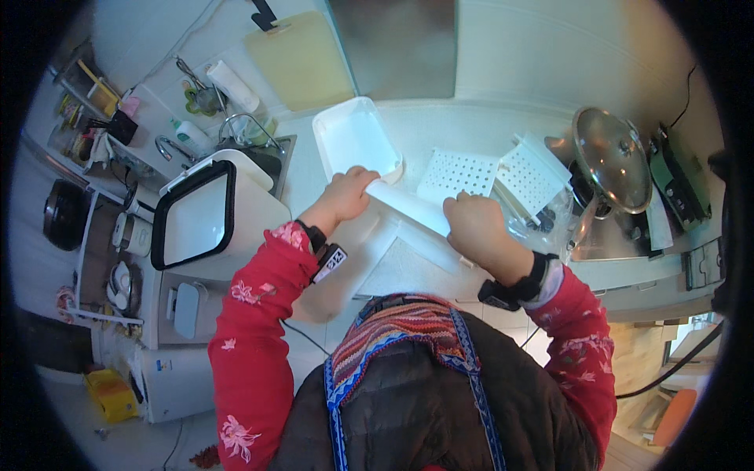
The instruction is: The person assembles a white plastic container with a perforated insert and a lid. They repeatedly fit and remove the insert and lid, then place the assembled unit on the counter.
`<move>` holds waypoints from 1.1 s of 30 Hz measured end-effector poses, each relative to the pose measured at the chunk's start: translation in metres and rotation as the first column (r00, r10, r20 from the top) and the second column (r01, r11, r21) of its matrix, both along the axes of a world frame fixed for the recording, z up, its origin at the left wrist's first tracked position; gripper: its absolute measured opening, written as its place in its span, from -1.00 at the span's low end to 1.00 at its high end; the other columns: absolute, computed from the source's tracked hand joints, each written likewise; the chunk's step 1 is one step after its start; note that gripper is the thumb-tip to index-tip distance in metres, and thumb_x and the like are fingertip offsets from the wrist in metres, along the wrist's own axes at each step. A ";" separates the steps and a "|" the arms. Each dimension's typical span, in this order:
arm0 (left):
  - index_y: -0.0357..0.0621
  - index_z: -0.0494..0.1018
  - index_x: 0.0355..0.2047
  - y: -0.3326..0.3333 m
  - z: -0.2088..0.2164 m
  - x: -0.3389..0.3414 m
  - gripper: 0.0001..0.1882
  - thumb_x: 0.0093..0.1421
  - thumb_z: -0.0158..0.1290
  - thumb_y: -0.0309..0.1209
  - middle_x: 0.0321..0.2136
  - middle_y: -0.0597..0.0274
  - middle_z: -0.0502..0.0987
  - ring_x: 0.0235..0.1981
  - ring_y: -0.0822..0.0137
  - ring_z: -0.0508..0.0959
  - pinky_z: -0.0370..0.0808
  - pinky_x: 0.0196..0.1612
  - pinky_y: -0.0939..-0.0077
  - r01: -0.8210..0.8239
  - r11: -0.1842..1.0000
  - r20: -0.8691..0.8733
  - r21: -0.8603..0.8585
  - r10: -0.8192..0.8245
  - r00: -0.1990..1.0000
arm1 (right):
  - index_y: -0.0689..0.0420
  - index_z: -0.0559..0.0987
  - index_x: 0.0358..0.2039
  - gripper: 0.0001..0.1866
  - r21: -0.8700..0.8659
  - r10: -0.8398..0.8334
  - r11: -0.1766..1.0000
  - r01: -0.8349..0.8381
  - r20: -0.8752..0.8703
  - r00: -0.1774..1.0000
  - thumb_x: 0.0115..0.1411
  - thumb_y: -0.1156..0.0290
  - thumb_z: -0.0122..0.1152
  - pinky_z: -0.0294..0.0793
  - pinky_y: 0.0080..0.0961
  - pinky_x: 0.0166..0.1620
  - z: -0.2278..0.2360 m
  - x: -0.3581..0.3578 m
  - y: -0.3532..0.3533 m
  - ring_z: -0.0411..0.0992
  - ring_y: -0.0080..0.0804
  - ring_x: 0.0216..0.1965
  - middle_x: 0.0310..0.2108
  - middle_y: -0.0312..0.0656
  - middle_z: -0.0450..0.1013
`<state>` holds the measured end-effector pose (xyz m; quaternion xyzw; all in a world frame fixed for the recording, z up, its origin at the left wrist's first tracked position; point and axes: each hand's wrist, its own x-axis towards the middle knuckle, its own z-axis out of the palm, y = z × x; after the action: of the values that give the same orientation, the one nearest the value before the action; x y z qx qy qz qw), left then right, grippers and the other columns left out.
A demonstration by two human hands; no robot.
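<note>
My left hand [345,195] is closed on the left end of a white panel [412,206], over the counter's front part. At its right end my right hand [481,229] is curled into a grip on the same panel, which looks thin and smooth; its exact kind I cannot tell. Just beyond the hands a white rectangular bin [355,141] stands on the counter. Right of it lies a white perforated tray [458,173], beside a second white perforated piece [536,177].
A tall white container with a black rim [196,224] stands at left near the sink tap [174,149]. At right are a pan with a glass lid [614,161] and a dark green case [679,180]. A beige cutting board [302,63] leans against the wall.
</note>
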<state>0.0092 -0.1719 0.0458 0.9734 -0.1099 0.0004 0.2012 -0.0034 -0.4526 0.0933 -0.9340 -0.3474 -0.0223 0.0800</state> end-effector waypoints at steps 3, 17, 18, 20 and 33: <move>0.04 0.38 -0.04 -0.015 0.007 0.010 -0.56 0.03 -0.14 -0.54 -0.03 0.07 0.36 -0.06 -0.10 0.37 0.31 0.01 0.16 -0.105 0.984 -0.108 0.145 0.121 0.987 | 0.07 0.60 -0.52 -0.91 -0.195 -0.015 0.981 0.020 0.025 1.000 -0.09 0.38 0.19 0.46 -0.40 -0.43 -0.004 0.009 0.002 0.53 -0.27 -0.46 -0.49 -0.18 0.53; 0.17 0.43 -0.07 -0.045 0.009 -0.001 -0.65 0.11 -0.09 -0.40 0.04 0.20 0.34 -0.08 -0.05 0.40 0.43 -0.13 0.04 -0.372 0.855 0.098 0.361 0.362 0.927 | 0.18 0.59 -0.50 -0.71 0.186 -0.156 0.963 0.195 -0.205 0.966 0.04 0.20 0.10 0.47 -0.21 -0.44 -0.069 0.009 -0.027 0.51 -0.14 -0.46 -0.47 0.04 0.51; 0.17 0.43 -0.07 -0.042 0.008 -0.003 -0.64 0.10 -0.09 -0.42 0.03 0.21 0.35 -0.08 -0.04 0.40 0.43 -0.13 0.05 -0.340 0.868 0.102 0.362 0.326 0.940 | 0.16 0.53 -0.55 -0.63 0.326 -0.029 0.940 0.096 -0.202 0.979 0.12 0.10 0.05 0.36 -0.40 -0.58 -0.077 0.005 -0.030 0.44 -0.28 -0.62 -0.60 -0.07 0.47; 0.18 0.43 -0.07 -0.035 0.006 -0.005 -0.63 0.08 -0.07 -0.44 0.02 0.23 0.36 -0.09 -0.02 0.41 0.43 -0.13 0.07 -0.269 0.892 0.124 0.364 0.239 0.963 | 0.13 0.47 -0.55 -0.60 0.574 0.480 0.739 0.352 -0.816 0.323 0.19 0.06 -0.03 0.21 -0.56 -0.62 -0.088 0.004 -0.039 0.28 -0.45 -0.67 -0.65 -0.22 0.34; 0.16 0.46 -0.12 -0.026 -0.004 -0.013 -0.63 0.04 -0.03 -0.49 -0.01 0.32 0.41 -0.15 0.04 0.44 0.44 -0.14 0.18 -0.259 0.899 0.202 0.354 0.197 0.959 | -0.09 0.12 -0.70 -0.47 0.294 0.834 0.502 0.814 -0.412 -0.366 0.29 -0.16 -0.28 -0.18 -0.70 -0.67 -0.104 -0.051 -0.020 -0.14 -0.65 -0.73 -0.72 -0.50 -0.06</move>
<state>-0.0038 -0.1975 0.0423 0.9966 -0.0085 0.0815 -0.0003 -0.0547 -0.4724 -0.0106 -0.2160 -0.0321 0.5942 0.7741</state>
